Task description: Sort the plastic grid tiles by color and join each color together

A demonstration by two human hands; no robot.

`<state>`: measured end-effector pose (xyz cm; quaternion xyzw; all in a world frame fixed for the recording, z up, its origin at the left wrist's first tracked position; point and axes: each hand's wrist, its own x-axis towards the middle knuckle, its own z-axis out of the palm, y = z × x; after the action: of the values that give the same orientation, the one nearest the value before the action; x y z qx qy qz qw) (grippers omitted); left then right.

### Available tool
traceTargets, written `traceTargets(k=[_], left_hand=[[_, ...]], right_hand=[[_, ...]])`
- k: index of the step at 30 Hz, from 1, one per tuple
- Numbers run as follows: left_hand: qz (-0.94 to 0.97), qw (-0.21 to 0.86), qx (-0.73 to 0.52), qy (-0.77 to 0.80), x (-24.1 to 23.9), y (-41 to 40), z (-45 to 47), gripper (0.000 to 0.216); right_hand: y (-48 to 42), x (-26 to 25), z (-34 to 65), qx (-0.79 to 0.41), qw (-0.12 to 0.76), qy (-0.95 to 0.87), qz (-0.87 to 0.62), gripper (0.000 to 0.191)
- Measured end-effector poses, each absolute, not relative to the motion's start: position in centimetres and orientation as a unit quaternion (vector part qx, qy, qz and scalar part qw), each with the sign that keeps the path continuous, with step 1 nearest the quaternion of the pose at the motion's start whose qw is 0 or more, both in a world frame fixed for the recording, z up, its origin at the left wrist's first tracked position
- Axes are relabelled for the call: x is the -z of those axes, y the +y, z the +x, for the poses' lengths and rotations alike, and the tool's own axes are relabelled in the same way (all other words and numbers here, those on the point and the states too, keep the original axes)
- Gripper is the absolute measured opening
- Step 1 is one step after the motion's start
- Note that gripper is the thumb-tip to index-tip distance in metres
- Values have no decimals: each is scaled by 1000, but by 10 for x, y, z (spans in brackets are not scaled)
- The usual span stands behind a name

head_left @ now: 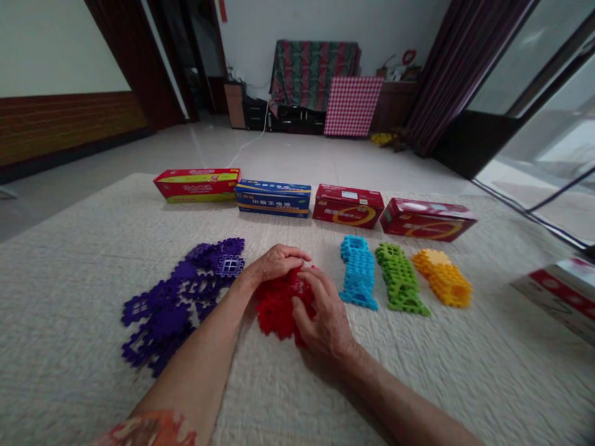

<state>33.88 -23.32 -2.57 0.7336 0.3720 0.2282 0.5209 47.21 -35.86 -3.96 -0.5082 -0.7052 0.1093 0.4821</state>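
Note:
A heap of red interlocking plastic building pieces (277, 314) with toothed edges lies on the pale quilted cloth in front of me. My left hand (275, 262) curves over the far left side of the heap, its fingers bent around red pieces. From the right, my right hand (328, 317) grips red pieces between its thumb and curled fingers. The hands nearly meet at the top, and they hide part of the red pieces. Left of the heap spread loose purple pieces (170, 319), partly behind my left forearm.
Stacked blue (359, 272), green (400, 279) and yellow pieces (444, 279) lie to the right. Behind them stand a red-and-yellow box (198, 186), a blue box (273, 198) and two dark red boxes (348, 206). A white-and-red carton (560, 294) sits at the far right.

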Motion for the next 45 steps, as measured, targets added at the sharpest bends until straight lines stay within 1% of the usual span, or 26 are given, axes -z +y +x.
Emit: traceTargets(k=[3, 5, 9, 14, 17, 20, 24, 28, 31, 36, 39, 43, 45], left_hand=[[714, 535, -230, 388, 21, -235, 339, 33], [700, 547, -233, 395, 19, -236, 340, 33], [688, 564, -231, 394, 19, -235, 342, 33], [662, 587, -246, 395, 22, -233, 339, 35], [639, 597, -284, 393, 26, -231, 337, 35], [623, 587, -331, 397, 31, -228, 336, 33], [586, 588, -382, 405, 36, -225, 338, 33], [568, 601, -375, 420, 34, -224, 338, 31], [562, 602, -372, 429, 35, -225, 336, 30], [569, 565, -406, 438, 39, -230, 323, 30], [609, 518, -378, 467, 37, -229, 309, 31], [632, 434, -320, 557, 32, -212, 302, 31], [626, 394, -315, 595, 34, -199, 309, 32]], right_hand=[[-353, 32, 479, -114, 527, -682, -494, 29], [-348, 30, 485, -102, 544, -669, -496, 25], [-342, 35, 489, -89, 533, -666, -514, 26], [-347, 38, 485, -124, 510, -685, -505, 30], [-349, 35, 485, -133, 518, -678, -504, 26], [-346, 36, 487, -104, 523, -679, -505, 27], [-344, 42, 487, -107, 500, -688, -515, 29], [-347, 42, 484, -139, 499, -688, -509, 29], [-350, 39, 483, -138, 504, -688, -504, 26], [-349, 39, 483, -128, 508, -688, -503, 26], [-347, 38, 484, -122, 515, -684, -502, 27], [-344, 35, 486, -121, 522, -683, -497, 26], [-343, 36, 488, -123, 523, -683, -495, 26]])
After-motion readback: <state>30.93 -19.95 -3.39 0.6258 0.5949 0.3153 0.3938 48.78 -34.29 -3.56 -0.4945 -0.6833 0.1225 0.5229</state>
